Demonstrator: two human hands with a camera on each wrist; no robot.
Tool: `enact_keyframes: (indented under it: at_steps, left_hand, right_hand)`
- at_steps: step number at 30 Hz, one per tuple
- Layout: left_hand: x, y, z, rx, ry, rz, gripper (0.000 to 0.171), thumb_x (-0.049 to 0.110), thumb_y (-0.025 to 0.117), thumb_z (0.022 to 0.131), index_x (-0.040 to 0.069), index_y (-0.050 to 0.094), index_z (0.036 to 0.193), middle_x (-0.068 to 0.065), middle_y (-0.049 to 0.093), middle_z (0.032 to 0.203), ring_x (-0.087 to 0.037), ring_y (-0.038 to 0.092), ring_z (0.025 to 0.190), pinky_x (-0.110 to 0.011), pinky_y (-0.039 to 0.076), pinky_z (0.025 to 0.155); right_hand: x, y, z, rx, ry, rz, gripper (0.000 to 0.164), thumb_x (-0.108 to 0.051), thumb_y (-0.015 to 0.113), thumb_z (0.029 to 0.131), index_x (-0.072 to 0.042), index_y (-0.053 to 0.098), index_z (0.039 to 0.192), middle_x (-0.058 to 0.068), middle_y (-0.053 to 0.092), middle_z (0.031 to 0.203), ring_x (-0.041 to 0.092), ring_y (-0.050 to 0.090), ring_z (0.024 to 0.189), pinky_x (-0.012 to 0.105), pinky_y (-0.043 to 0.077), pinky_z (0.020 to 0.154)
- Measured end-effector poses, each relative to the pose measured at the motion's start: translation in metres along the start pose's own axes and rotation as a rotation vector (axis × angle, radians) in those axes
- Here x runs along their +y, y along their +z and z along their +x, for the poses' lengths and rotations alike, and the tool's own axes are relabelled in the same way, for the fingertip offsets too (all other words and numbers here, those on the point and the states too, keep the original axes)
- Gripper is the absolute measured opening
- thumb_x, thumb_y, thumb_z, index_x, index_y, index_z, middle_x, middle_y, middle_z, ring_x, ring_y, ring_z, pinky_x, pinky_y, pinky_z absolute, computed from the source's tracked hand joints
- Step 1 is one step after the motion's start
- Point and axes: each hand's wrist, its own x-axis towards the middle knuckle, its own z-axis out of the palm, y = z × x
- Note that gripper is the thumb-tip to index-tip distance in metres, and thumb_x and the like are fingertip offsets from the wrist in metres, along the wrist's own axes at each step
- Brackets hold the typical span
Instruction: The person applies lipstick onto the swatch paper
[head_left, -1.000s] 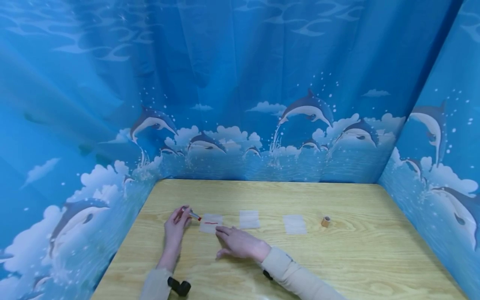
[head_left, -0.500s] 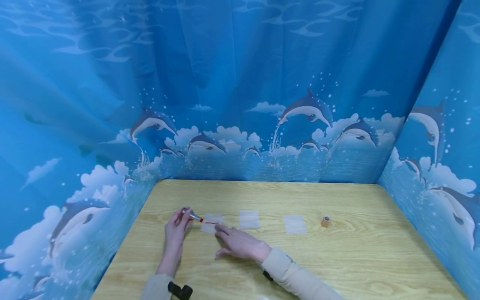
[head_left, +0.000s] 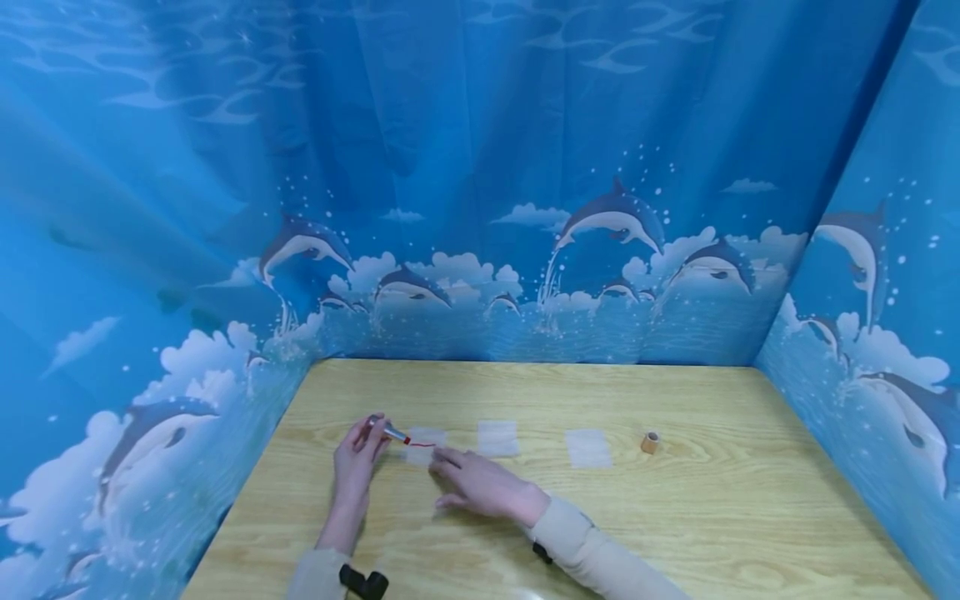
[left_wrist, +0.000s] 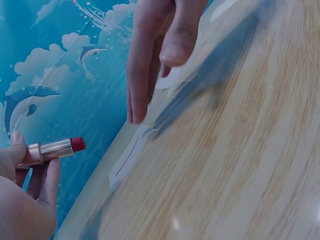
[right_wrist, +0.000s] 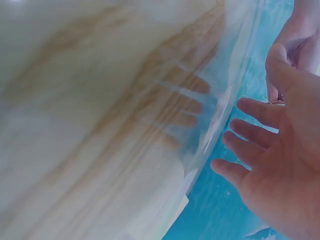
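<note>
My left hand point(head_left: 356, 467) pinches a lipstick point(left_wrist: 55, 149) between thumb and fingers. Its metallic tube is tilted, with the red tip pointing right and down. In the head view the tip appears at the left part of a small white paper square point(head_left: 417, 457); the left wrist view shows it apart from the paper. A thin red line point(left_wrist: 127, 159) runs across this square. My right hand point(head_left: 487, 486) has its fingers extended, and its fingertips reach the square's right edge. The right wrist view shows nothing gripped in that hand point(right_wrist: 280, 155).
Two more white paper squares, a middle one point(head_left: 498, 438) and a right one point(head_left: 588, 448), lie in the same row. Farther right, a small brown cap point(head_left: 650, 443) stands with its hollow end up. A blue dolphin-print curtain point(head_left: 480, 208) borders the wooden table point(head_left: 712, 517).
My left hand has shifted slightly right with the lipstick, so the red tip now overlaps the left part of the square. My right hand has barely moved.
</note>
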Motion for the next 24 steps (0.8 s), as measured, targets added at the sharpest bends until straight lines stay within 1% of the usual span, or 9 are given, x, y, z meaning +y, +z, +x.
enact_keyframes:
  at_steps: [6,11,13,19,24]
  left_hand:
    - [-0.002,0.004,0.0,-0.006,0.013,-0.005,0.052,0.028,0.066,0.099,-0.003,0.053,0.138,-0.021,0.062,0.135,0.001,0.068,0.097,-0.023,0.055,0.097]
    - [-0.002,0.007,0.002,-0.02,0.004,0.02,0.051,0.032,0.066,0.099,0.0,0.054,0.138,-0.023,0.058,0.139,0.002,0.068,0.098,-0.023,0.055,0.097]
    - [-0.003,0.009,0.002,-0.032,0.001,0.026,0.052,0.033,0.066,0.099,0.001,0.054,0.138,-0.023,0.057,0.141,0.003,0.067,0.099,-0.023,0.055,0.098]
    - [-0.004,0.013,0.0,-0.047,-0.005,0.019,0.053,0.033,0.066,0.099,0.001,0.054,0.139,-0.021,0.057,0.141,0.002,0.067,0.102,-0.026,0.054,0.1]
    - [-0.002,0.016,-0.001,-0.057,-0.028,0.025,0.056,0.035,0.067,0.098,0.003,0.053,0.141,-0.02,0.057,0.142,0.002,0.066,0.103,-0.023,0.054,0.099]
  right_hand:
    - [0.005,-0.007,-0.015,0.011,0.031,0.011,0.068,-0.049,0.057,0.1,-0.006,0.044,0.152,0.013,0.039,0.159,0.026,0.042,0.144,0.043,0.035,0.12]
    - [0.015,-0.011,-0.031,0.062,0.048,0.038,0.067,-0.045,0.059,0.1,-0.004,0.045,0.15,0.016,0.039,0.159,0.031,0.042,0.143,0.049,0.035,0.12]
    - [0.019,-0.012,-0.037,0.074,0.068,0.058,0.067,-0.044,0.06,0.1,-0.003,0.044,0.151,0.017,0.038,0.159,0.032,0.042,0.143,0.051,0.034,0.119]
    - [0.028,-0.016,-0.056,0.083,0.116,0.079,0.071,-0.045,0.059,0.1,-0.002,0.04,0.153,0.017,0.034,0.161,0.034,0.037,0.146,0.054,0.03,0.12]
    - [0.033,-0.016,-0.069,0.074,0.165,0.081,0.075,-0.045,0.059,0.1,-0.001,0.034,0.155,0.019,0.029,0.163,0.035,0.033,0.148,0.058,0.027,0.12]
